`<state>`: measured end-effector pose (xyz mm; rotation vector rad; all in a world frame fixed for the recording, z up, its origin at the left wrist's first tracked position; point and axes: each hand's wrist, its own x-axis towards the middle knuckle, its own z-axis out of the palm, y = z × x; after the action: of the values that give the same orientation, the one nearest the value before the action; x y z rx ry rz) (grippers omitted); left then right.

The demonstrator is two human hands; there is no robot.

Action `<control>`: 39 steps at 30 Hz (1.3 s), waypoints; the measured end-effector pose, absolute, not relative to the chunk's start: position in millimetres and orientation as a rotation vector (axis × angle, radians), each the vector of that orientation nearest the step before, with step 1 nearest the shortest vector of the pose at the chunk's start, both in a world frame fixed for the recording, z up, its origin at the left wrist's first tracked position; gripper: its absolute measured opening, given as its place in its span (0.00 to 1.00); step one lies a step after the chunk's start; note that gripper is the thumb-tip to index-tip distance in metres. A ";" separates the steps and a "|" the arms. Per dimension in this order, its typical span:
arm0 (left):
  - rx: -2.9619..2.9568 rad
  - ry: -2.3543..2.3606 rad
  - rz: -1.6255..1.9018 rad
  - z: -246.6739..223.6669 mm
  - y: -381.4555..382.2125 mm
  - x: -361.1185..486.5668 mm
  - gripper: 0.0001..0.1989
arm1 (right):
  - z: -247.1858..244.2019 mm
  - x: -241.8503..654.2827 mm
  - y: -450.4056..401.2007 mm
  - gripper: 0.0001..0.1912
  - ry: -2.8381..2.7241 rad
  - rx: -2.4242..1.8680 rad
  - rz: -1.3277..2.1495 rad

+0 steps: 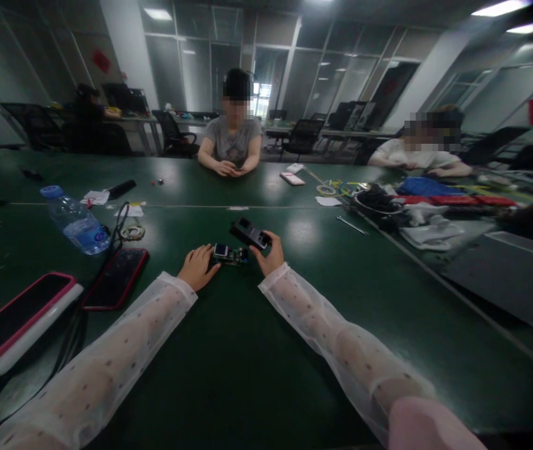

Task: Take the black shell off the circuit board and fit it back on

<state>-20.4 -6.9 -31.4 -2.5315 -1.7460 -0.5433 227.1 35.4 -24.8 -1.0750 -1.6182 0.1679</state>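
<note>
In the middle of the frame, the left hand [197, 266] is resting on the dark green counter [229, 362], and its fingers are lying together against the left end of a small circuit board [229, 254]. The right hand [270, 254] is gripping a black handheld device [250, 233], with the fingers clamped around its lower end; the device is tilting up toward the upper left, just above the board. Both arms are wearing sheer white sleeves. At the left of the frame, a water bottle [77, 222] is lying on its side, and a phone with a red case [116, 278] is lying below it. At the upper middle, another person [231, 140] is sitting across the counter.
</note>
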 end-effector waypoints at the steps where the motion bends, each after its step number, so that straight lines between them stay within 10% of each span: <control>1: -2.531 -1.747 -0.539 -31.3 -6.8 -20.5 0.29 | -27.0 227.6 38.1 0.28 -1.630 -1.098 0.169; 39: -2.544 -1.770 -0.559 -32.4 -4.4 -21.0 0.28 | -50.3 238.2 62.2 0.26 -1.683 -1.323 0.306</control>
<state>-21.0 -4.4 -32.4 -2.5438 -1.7701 -0.5592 238.2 62.2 -50.3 -1.3227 -1.6833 0.3057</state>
